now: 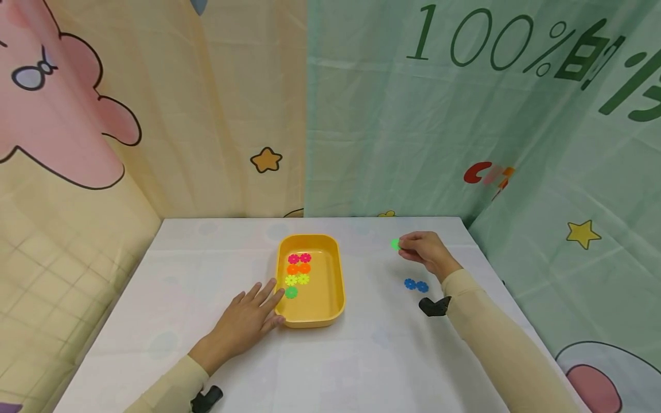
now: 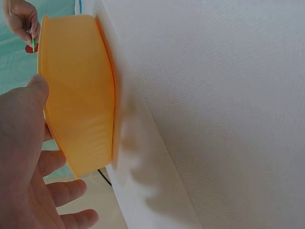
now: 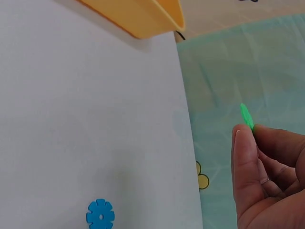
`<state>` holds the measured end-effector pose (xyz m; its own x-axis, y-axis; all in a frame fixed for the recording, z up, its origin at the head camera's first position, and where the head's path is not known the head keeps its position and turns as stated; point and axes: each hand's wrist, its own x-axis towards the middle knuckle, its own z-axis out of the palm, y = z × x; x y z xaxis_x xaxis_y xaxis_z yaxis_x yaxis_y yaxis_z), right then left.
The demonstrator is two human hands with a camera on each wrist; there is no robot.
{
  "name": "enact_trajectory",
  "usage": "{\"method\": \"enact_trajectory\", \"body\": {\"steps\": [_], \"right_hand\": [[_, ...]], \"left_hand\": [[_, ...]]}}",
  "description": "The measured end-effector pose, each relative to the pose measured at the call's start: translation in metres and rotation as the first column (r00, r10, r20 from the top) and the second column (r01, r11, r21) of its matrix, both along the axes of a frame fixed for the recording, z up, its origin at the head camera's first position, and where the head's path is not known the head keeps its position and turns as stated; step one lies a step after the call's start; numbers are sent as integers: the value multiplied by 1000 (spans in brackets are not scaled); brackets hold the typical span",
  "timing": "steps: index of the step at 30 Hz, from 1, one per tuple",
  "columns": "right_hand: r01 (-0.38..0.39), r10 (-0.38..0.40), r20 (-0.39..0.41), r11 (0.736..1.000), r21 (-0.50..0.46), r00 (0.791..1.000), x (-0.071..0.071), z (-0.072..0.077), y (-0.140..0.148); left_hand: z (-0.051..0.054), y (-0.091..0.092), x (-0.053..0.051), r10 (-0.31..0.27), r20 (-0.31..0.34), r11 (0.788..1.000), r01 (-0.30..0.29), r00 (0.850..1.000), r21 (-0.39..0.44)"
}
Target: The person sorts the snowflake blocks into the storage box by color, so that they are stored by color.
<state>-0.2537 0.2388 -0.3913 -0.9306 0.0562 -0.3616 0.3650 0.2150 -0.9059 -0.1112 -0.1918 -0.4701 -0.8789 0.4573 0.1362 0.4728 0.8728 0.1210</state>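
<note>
Between thumb and fingers, my right hand (image 1: 426, 250) pinches a green snowflake disc (image 3: 246, 115), lifted over the table's far right part. Two blue snowflake discs (image 1: 416, 285) lie side by side on the cloth below that hand. With fingers spread, my left hand (image 1: 242, 321) touches the left rim of a yellow tray (image 1: 322, 310). Inside the tray, along its left half, sit a pair of pink discs (image 1: 299, 258), a pair of orange discs (image 1: 299, 268), a pair of yellow discs (image 1: 296, 280) and one green disc (image 1: 291, 292).
A white cloth covers the table (image 1: 361, 367). Printed curtains (image 1: 382, 115) hang behind it and along both sides. Black wrist mounts (image 1: 434, 307) are strapped at both sleeves.
</note>
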Motion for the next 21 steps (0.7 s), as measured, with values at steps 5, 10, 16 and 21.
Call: {"method": "enact_trajectory", "body": {"steps": [5, 10, 16, 21], "right_hand": [[-12, 12, -15, 1000, -20, 1000, -2, 2, -5], [-10, 8, -23, 998, -59, 1000, -3, 4, -10], [-33, 32, -31, 998, -53, 999, -6, 5, -24], [-72, 69, -46, 995, -65, 997, -8, 5, -43]], "left_hand": [[1, 0, 0, 3, 3, 1000, -3, 1000, 2], [1, 0, 0, 2, 11, 1000, -2, 1000, 3], [1, 0, 1, 1, 9, 1000, -1, 1000, 8], [1, 0, 1, 3, 10, 1000, -3, 1000, 12]]}}
